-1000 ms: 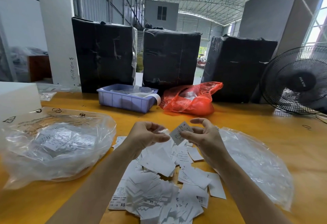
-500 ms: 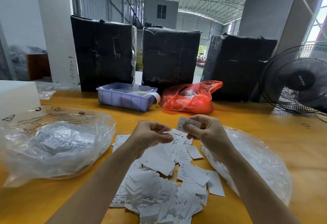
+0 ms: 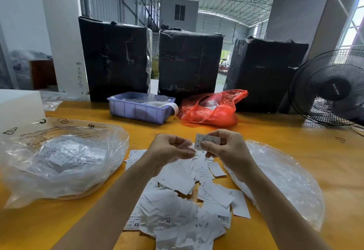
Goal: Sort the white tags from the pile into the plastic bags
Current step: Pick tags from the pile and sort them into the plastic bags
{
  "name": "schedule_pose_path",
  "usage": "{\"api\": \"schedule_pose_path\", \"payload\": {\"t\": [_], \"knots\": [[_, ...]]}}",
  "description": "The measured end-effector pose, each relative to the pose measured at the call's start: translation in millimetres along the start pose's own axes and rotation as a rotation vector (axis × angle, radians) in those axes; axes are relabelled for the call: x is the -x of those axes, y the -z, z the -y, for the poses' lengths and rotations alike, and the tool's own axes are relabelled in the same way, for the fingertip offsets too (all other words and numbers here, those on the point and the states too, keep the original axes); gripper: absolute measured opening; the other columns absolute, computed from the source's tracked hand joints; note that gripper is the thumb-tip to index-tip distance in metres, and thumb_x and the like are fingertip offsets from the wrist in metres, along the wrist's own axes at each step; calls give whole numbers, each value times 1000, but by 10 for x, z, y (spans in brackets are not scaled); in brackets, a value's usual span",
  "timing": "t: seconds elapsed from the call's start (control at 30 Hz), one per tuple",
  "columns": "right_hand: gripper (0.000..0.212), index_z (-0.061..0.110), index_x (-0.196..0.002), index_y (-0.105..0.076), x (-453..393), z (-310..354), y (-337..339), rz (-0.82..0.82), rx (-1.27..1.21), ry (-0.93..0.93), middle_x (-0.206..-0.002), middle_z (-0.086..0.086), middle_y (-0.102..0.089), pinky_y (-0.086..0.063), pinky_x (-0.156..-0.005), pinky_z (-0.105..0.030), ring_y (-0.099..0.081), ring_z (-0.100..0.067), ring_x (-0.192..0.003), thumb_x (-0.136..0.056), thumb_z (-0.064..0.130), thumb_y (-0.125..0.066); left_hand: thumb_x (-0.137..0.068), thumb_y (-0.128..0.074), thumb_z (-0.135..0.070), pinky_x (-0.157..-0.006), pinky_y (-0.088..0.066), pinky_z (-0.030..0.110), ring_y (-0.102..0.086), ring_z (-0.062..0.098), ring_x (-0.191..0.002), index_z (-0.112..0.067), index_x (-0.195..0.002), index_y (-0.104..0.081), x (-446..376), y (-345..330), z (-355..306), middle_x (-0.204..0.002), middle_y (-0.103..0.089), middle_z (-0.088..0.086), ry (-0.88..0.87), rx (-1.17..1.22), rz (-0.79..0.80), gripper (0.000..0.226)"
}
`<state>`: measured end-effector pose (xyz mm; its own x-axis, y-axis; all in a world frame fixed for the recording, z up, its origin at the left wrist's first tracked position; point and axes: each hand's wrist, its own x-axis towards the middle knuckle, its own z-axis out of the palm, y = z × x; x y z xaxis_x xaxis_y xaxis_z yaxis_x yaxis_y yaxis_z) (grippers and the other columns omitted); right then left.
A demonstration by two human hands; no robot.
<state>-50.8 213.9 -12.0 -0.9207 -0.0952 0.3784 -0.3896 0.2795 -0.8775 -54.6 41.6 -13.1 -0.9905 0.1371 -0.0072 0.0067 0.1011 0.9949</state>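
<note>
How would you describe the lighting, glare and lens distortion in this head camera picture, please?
Head view: daylight blows out the window at upper right; the clear left bag and right bag carry bright glare that veils the tags inside; the wide lens bows the pillar and the black boxes; the tag in the right hand is sharp enough to show an S.

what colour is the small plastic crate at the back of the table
The small ribbed plastic crate is pale lavender-blue, seen in the head view.
</note>
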Motion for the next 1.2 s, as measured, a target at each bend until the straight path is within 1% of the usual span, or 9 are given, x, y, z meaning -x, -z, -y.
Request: {"api": "schedule_pose_path", "payload": {"t": [0.1,0.2,0.37,0.47,0.6,0.67,0.77,0.93,1.2], "knots": [[13,13,-83,-65,10,-2,-6,42,16,-35,-78,-9,-68,-55,-57,-23,-64,-11,-54,-77,6,-75,-68,-79,-2,-58,-43,18,-67,2,-67,-15,-84,-67,-7,7,-3,-75,-73,-7,13,9,-3,24],[14,15,-83,-65,21,8,-13,91,35,-48,-73,-4,-67,-53,-55,-20,-63,-9,-53,-77,7,-75,-68,-79,-3,-59,-44,18,-65,7,-71,-14,-84,-67,-12,24,-2,-80,-72,-2,18,10,-3,22],[11,13,-84,-67,20,35,15,160,59,-78,-74,-6,-66,-52,-56,-21,-62,-8,-54,-77,8,-74,-71,-78,-10,-57,-45,17,-62,3,-56,-12,-83,-68,-15,33,6,-68,-71,-4,13,-3,6,15],[11,10,-91,-68,27,46,19,217,103,-96,-75,-6,-66,-50,-55,-19,-59,-6,-53,-81,7,-71,-76,-74,-15,-59,-45,19,-65,3,-57,-11,-85,-71,-14,36,10,-67,-72,-2,-1,-21,25,10],[14,9,-93,-66,27,64,14,154,132,-55,-74,-7,-65,-49,-53,-20,-59,-7,-52,-80,5,-71,-79,-72,-17,-69,-48,25,-69,7,-65,-12,-88,-71,-8,43,17,-73,-74,1,-4,-66,69,11],[12,7,-90,-65,19,65,23,75,103,-27,-73,-8,-66,-51,-54,-22,-60,-7,-51,-80,3,-71,-80,-72,-17,-70,-48,25,-70,8,-68,-13,-88,-70,-3,42,18,-77,-75,1,-13,-63,83,9],[11,9,-84,-64,13,65,52,-22,14,-10,-71,-5,-66,-52,-52,-19,-62,-8,-51,-80,2,-70,-82,-70,-16,-71,-47,27,-72,11,-72,-12,-88,-70,0,41,10,-81,-76,2,-10,-32,83,8],[12,11,-82,-63,18,66,48,-30,-2,-4,-71,-5,-67,-52,-52,-18,-63,-8,-51,-80,2,-70,-82,-70,-14,-71,-46,28,-72,11,-76,-12,-91,-69,4,31,-3,-83,-76,1,19,-11,94,9],[13,13,-83,-62,18,80,37,-59,-9,23,-75,-5,-67,-52,-53,-16,-64,-8,-53,-80,4,-71,-81,-71,-14,-75,-48,28,-72,12,-74,-11,-91,-68,-13,27,10,-82,-76,2,11,-20,83,10]]}}
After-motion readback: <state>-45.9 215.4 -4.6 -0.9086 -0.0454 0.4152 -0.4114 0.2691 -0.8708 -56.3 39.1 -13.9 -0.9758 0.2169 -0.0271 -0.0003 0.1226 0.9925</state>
